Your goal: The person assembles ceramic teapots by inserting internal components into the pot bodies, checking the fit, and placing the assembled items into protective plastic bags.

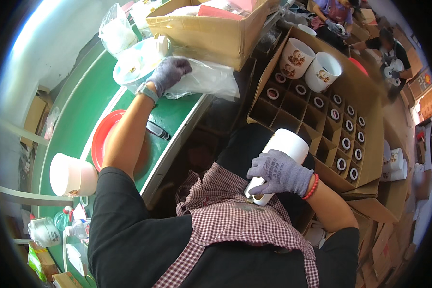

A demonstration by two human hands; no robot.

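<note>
My left hand (170, 74), in a grey glove, reaches over the green bench with its fingers curled on a clear plastic bag (209, 79). Beside that wrist stands a pale blue basin (127, 69) with white pieces in it. My right hand (279, 174), also gloved, is wrapped round a white cylindrical cup (289, 144) tilted over my lap. A slim white part (261, 198) shows below these fingers; I cannot tell whether it belongs to the cup. Under my left forearm lie a red basin (101, 137) and a dark-handled cutter (158, 130).
A divided carton (377, 139) at my right holds several white round-necked pieces, with printed white cups (323, 72) on top. An open cardboard box (204, 36) sits at the bench's far end. White cups (72, 175) stand at left. Two people (333, 19) work at the far right.
</note>
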